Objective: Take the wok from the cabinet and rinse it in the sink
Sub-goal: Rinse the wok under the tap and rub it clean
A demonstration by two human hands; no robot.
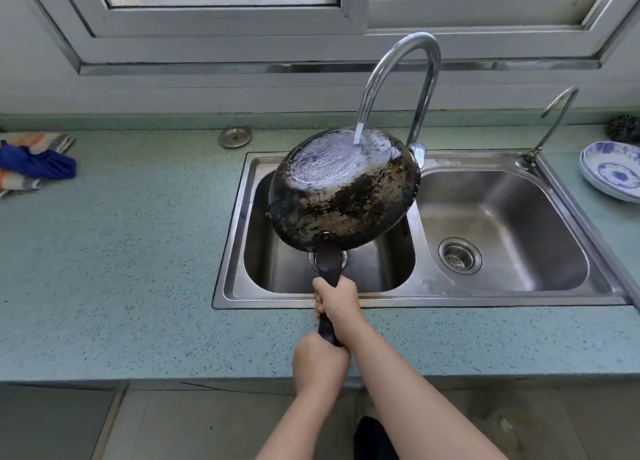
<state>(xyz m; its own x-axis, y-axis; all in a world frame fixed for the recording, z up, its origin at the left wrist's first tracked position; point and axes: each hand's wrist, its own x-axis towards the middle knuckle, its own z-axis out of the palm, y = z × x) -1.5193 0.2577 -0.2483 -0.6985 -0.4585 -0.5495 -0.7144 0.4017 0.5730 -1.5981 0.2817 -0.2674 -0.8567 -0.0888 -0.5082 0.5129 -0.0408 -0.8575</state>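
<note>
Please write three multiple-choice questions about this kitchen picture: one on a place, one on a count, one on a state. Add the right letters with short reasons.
1. Over what is the wok held?
A. the left basin
B. the right basin
C. the countertop

2. How many faucets stand at the sink?
A. one
B. two
C. three

3. What is the tall faucet doing?
A. it is off
B. it pours on the wok's underside
C. it fills the wok's inside

Answers:
1 A, the wok hides much of the left basin.
2 B, the tall faucet and a small faucet to its right.
3 B, the water strikes the upturned bottom.
</note>
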